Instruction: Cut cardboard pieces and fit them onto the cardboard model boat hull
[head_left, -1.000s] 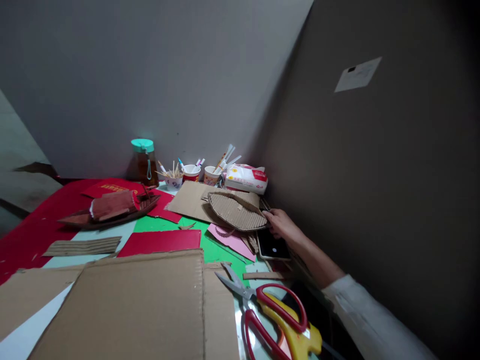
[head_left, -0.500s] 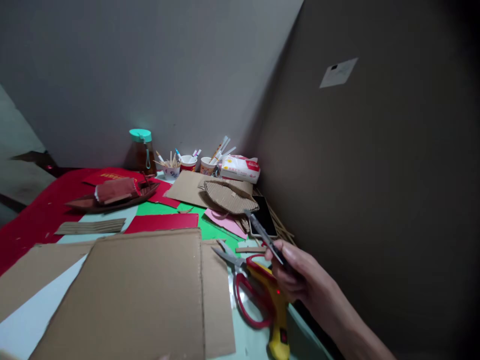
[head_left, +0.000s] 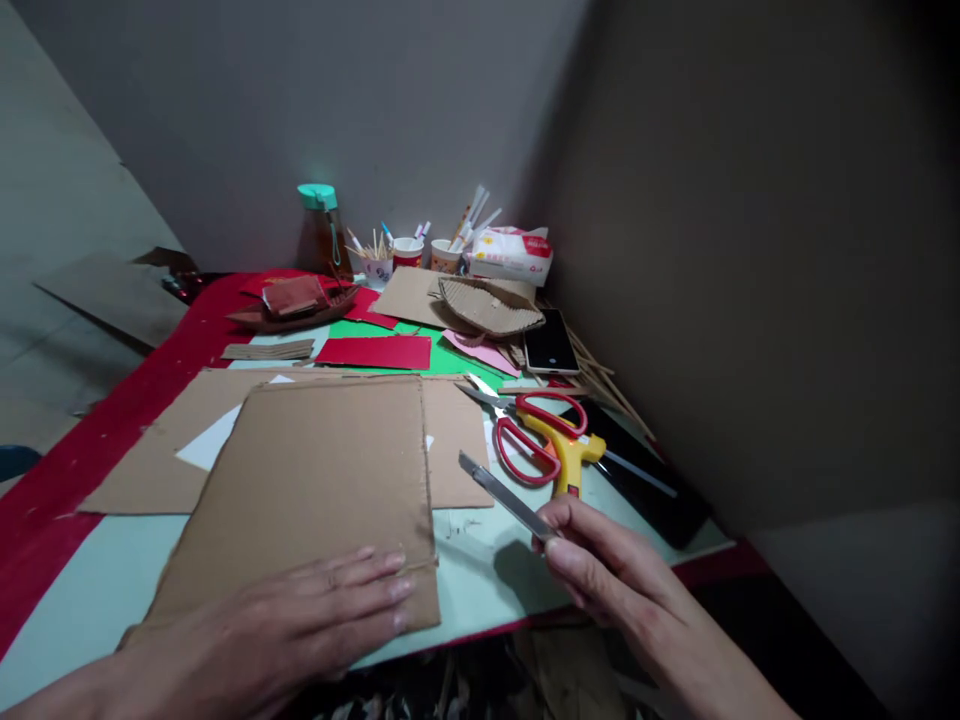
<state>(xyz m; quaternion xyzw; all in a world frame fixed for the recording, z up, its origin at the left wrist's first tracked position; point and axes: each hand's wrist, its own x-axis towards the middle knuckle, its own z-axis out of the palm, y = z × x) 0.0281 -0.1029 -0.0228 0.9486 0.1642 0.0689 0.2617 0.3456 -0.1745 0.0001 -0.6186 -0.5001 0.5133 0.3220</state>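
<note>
My left hand [head_left: 322, 610] lies flat on a large brown cardboard sheet [head_left: 330, 470], its fingers stretched toward the sheet's right edge. In my right hand [head_left: 600, 560] is a utility knife [head_left: 506, 497], held above the table to the right of the sheet, with its tip pointing up and left. The knife is apart from the cardboard. Beyond it lie red-handled scissors [head_left: 517, 430] with their blades spread, crossing a yellow glue gun [head_left: 568, 450]. Under the large sheet, another cardboard piece [head_left: 150, 450] and some white paper [head_left: 214, 440] stick out.
Toward the back are a brown model boat [head_left: 296, 305], a boat-shaped corrugated piece [head_left: 491, 305], a phone [head_left: 551, 342] and a red card strip [head_left: 375, 352]. By the wall stand a bottle [head_left: 324, 230], cups holding sticks and pens [head_left: 409, 250], and a tissue pack [head_left: 511, 255].
The view has tilted down. My left hand has come onto the cardboard. My right hand has drawn the knife nearer, away from above the scissors and glue gun.
</note>
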